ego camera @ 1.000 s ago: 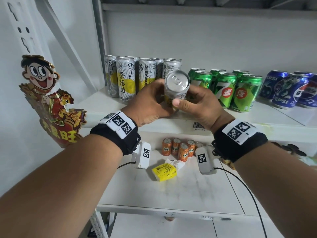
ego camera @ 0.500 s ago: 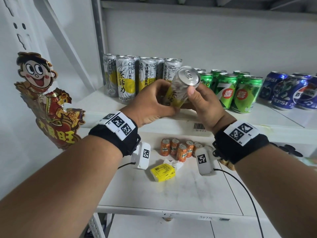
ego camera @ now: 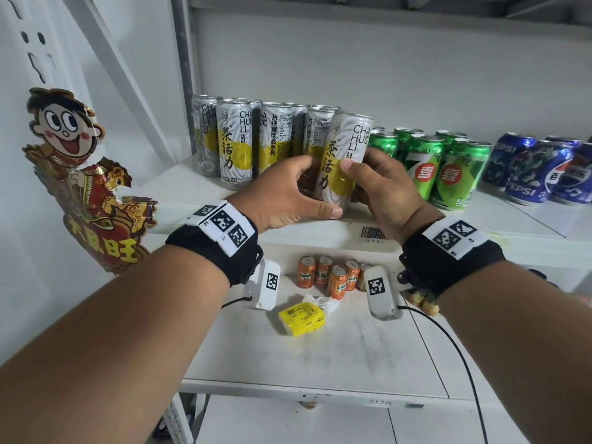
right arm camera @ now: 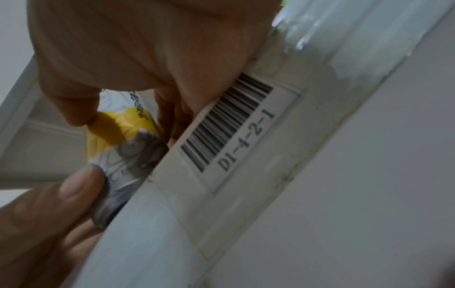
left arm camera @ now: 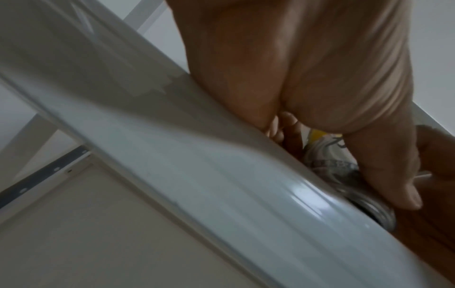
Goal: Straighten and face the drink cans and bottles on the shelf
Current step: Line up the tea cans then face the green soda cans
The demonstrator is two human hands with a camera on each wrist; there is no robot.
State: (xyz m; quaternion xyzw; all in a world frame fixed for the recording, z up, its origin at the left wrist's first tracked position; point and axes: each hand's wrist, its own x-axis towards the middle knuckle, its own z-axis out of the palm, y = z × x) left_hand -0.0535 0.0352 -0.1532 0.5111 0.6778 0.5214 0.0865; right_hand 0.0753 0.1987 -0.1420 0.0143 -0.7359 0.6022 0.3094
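Both hands hold one tall silver-and-yellow can (ego camera: 341,161) near the front edge of the shelf (ego camera: 179,190), just right of the matching cans (ego camera: 235,145) and left of the green cans (ego camera: 426,165). Left hand (ego camera: 285,193) and right hand (ego camera: 381,184) each wrap fingers round it. The can stands nearly upright, label facing forward.

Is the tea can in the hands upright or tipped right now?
Nearly upright, leaning slightly right. The tea can is held by the left hand and right hand, label forward; whether its base touches the shelf is hidden.
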